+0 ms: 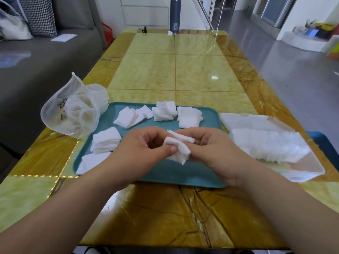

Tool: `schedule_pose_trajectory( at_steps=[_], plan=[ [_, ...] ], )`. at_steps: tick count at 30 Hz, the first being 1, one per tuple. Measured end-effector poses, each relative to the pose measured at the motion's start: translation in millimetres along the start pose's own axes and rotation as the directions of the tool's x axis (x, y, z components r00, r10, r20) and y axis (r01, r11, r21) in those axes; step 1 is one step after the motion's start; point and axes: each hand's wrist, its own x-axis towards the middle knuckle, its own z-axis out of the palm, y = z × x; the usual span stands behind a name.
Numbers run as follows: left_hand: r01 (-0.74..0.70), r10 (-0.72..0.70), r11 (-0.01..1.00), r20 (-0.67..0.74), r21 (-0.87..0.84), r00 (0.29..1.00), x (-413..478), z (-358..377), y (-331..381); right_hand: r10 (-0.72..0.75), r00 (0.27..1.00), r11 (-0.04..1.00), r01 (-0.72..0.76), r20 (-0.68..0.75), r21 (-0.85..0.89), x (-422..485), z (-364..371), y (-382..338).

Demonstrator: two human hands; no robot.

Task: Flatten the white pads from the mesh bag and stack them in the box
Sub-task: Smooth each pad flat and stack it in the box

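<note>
Both hands meet over the teal tray (183, 176), holding a small bunch of white pads (178, 147) between them. My left hand (145, 149) pinches the bunch with thumb on top; my right hand (211, 149) grips its right side. Several loose piles of white pads (163, 112) lie on the tray. The white mesh bag (73, 110) sits open at the tray's left corner, with more pads inside. A clear plastic box (275, 149) to the right holds a row of stacked pads, its lid (253, 121) open behind it.
The yellow marble table (174, 70) stretches ahead. A dark blue bottle (175, 15) and a small white scrap (170, 33) stand at its far end. A grey sofa (45, 55) runs along the left side.
</note>
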Motion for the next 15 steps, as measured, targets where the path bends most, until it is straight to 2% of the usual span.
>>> schedule_pose_trajectory(
  at_steps=[4, 15],
  plan=[
    [-0.001, -0.001, 0.999, -0.042, -0.043, 0.999, 1.6, 2.2, -1.3, -0.017, 0.997, 1.000, 0.018, 0.069, -0.018, -4.2, -1.3, -0.9],
    [-0.027, 0.025, 0.999, -0.049, -0.042, 0.999, 6.8, -3.0, -13.3, -0.036, 0.997, 0.999, 0.036, 0.065, 0.009, -2.7, 1.4, 1.0]
  ],
)
